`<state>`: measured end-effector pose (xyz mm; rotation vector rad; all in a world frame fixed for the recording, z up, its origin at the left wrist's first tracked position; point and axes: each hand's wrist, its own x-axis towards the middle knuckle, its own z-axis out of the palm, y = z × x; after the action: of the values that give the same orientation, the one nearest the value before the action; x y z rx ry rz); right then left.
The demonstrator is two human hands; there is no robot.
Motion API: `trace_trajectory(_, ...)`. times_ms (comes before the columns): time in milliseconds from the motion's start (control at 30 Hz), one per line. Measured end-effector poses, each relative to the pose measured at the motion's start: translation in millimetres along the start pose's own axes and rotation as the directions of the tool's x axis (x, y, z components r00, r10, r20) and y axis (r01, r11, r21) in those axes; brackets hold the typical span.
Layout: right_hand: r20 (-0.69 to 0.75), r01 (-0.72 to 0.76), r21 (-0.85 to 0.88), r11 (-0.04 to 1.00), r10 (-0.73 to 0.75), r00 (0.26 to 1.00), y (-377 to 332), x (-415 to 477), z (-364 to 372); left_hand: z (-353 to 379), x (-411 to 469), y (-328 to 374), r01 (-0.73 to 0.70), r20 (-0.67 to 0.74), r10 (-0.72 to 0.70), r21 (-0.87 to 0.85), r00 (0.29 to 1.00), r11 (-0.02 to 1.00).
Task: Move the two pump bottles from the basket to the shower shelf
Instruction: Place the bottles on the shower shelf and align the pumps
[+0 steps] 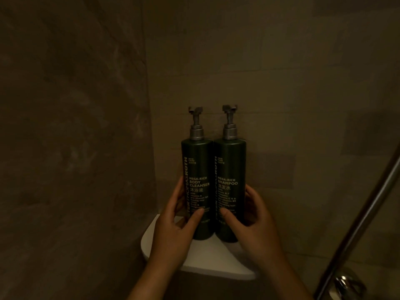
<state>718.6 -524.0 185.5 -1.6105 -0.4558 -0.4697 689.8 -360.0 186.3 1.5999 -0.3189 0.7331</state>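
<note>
Two dark green pump bottles with grey pumps stand upright and touching on a white corner shower shelf [207, 259]. The body cleanser bottle [197, 167] is on the left, the shampoo bottle [230, 167] on the right. My left hand [175, 228] wraps the lower part of the body cleanser bottle, thumb on its front. My right hand [251, 221] grips the lower part of the shampoo bottle the same way. The basket is out of view.
Brown tiled walls meet in the corner behind the shelf. A slanted metal rail [357, 224] runs along the right side, with a chrome fitting [344, 282] at the bottom right. The light is dim.
</note>
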Motion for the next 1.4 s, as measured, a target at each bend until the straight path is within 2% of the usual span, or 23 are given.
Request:
trace_trajectory(567,-0.068,0.032,-0.015,0.999,-0.033,0.997,-6.6,-5.1,1.5,-4.3,2.8,-5.1,0.003,0.052,-0.003,0.007,0.999,1.0)
trace_trajectory(1033,-0.072,0.048,0.038,0.998,-0.045,0.996,-7.2,-0.9,1.2,-2.9,4.1,-7.1,0.012,0.049,-0.012,0.017,0.999,1.0)
trace_trajectory(1400,-0.079,0.068,-0.001,0.998,-0.068,0.995,-5.5,-1.4,1.5,-3.4,3.8,-8.2,0.02,0.055,-0.021,0.03,0.998,0.999)
